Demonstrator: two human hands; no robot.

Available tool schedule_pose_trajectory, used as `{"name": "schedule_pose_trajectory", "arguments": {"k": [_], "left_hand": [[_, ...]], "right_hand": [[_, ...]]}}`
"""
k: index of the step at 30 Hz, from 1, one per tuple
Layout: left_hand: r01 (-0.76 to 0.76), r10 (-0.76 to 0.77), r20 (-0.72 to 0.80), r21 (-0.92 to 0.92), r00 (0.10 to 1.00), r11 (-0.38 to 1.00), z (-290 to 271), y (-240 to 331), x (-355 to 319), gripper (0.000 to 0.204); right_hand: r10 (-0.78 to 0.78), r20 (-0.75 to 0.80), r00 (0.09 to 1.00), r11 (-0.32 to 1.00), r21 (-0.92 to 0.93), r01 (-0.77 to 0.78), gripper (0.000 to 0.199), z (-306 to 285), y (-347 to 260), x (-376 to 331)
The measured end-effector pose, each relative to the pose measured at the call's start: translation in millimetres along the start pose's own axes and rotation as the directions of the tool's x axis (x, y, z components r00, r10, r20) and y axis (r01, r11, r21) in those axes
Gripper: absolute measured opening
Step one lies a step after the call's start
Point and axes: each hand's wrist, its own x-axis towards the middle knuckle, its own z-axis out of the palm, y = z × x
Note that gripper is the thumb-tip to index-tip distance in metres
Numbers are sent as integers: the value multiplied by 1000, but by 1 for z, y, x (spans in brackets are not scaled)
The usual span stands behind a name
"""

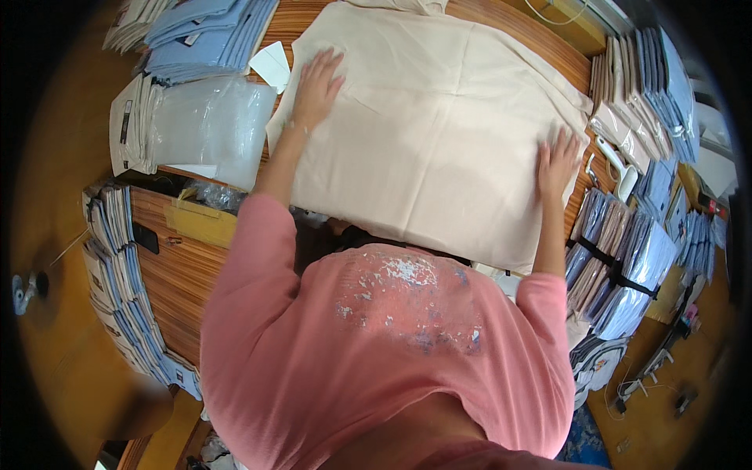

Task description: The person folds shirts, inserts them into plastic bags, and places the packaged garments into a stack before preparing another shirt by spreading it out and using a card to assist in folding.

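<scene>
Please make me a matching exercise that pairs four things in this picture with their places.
1. broad cream fabric piece
2. flat black rectangular phone-like object
3. white plastic handheld device
4. flat white angular piece

A. right of the right hand
B. just left of the left hand
C. beside stacked blue-and-cream folded garments
D. beneath both hands

Pairs: 1-D, 2-C, 3-A, 4-B.
</scene>
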Motion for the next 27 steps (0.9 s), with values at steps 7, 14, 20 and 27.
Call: {"name": "schedule_pose_trajectory", "arguments": {"k": [7, 14, 20, 27], "left_hand": [[225, -261, 55, 357, 964, 906, -30, 63, -121, 51], [371, -322, -513, -7, 796, 929, -120, -19, -162, 20], [500, -427, -303, 227, 852, 836, -158, -121, -235, 22], [497, -463, -188, 421, 866, 759, -177, -128, -222, 21]], "right_hand": [[328, 225, 917, 942, -144, -302, 64, -40, -14, -178], [153, 36, 988, 988, -18, -153, 70, -74, -30, -147], [5, 156, 988, 880, 468, -79, 60, -60, -67, -118], [-237, 379, 895, 822, 569, -23, 44, -67, -147, -96]]}}
